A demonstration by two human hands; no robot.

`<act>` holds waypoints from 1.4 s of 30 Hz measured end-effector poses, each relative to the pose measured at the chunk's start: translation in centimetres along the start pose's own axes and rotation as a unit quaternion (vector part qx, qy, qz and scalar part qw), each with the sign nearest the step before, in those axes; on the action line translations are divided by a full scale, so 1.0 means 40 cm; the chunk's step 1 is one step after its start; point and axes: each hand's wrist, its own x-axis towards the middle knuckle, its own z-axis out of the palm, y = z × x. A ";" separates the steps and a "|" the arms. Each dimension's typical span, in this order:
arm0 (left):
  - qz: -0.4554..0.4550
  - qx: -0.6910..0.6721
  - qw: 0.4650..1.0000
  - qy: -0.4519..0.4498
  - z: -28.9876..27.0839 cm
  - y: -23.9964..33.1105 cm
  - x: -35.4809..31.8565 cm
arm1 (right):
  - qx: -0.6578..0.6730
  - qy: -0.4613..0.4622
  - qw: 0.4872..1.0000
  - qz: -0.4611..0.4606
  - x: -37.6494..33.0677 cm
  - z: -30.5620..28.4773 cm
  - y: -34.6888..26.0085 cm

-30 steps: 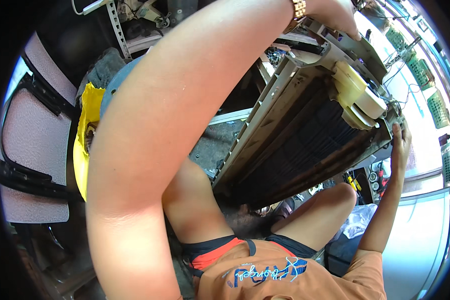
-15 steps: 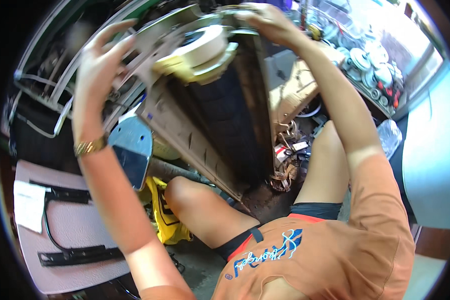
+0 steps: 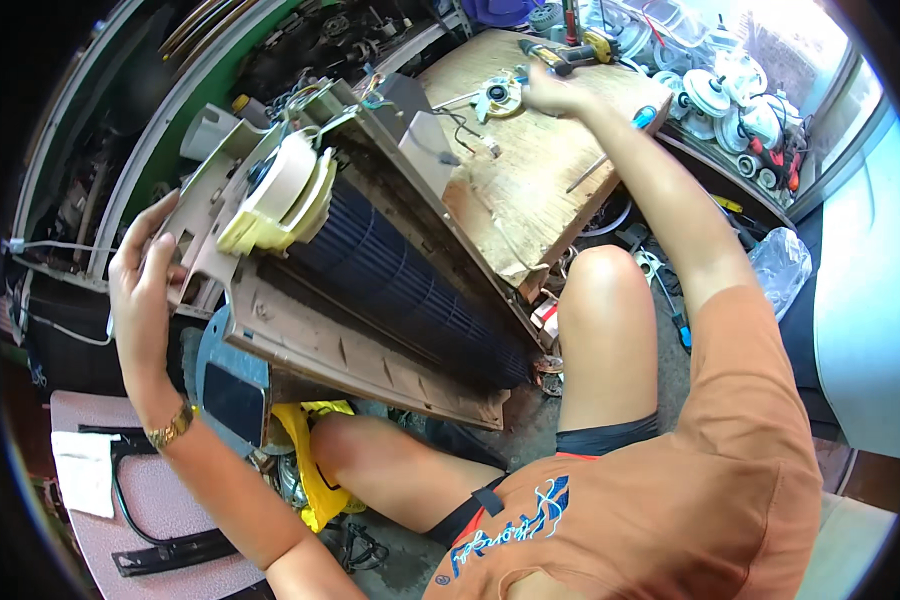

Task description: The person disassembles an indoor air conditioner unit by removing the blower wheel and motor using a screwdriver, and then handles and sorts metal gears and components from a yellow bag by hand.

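A tilted air conditioner indoor unit chassis (image 3: 315, 360) stands between my knees, its lower end near the floor. A long dark blower wheel (image 3: 400, 265) lies along inside it. At its upper end sits a cream round motor housing (image 3: 280, 195). My left hand (image 3: 148, 275) is closed on the chassis's upper left edge, thumb on the near side. My right hand (image 3: 555, 95) is over the wooden board, at the right edge of a small cream round bracket (image 3: 497, 95) with a dark centre. Its fingers are partly hidden, so whether it grips the bracket is unclear.
The wooden board (image 3: 545, 180) bears a yellow-black power drill (image 3: 595, 48) and a screwdriver (image 3: 610, 145). White round parts (image 3: 710, 95) crowd a shelf at right. A phone (image 3: 235, 402) lies on a blue surface beside the chassis. A pinkish seat (image 3: 175, 510) is at lower left.
My right hand has left the chassis's upper end and moved onto the board beside the bracket. The chassis's top has tipped left and down, with my left hand at its edge.
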 end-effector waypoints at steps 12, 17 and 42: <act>-0.017 -0.258 0.955 0.144 0.063 -0.144 0.010 | -0.279 0.134 0.951 -0.023 -0.077 -0.049 0.506; 0.059 -0.292 0.929 0.221 0.021 -0.319 -0.006 | -0.421 0.088 0.900 0.069 -0.141 -0.228 0.707; 0.270 -0.546 0.787 0.097 0.154 -0.067 -0.039 | 0.239 -0.021 0.955 -0.174 -1.115 -0.092 -0.394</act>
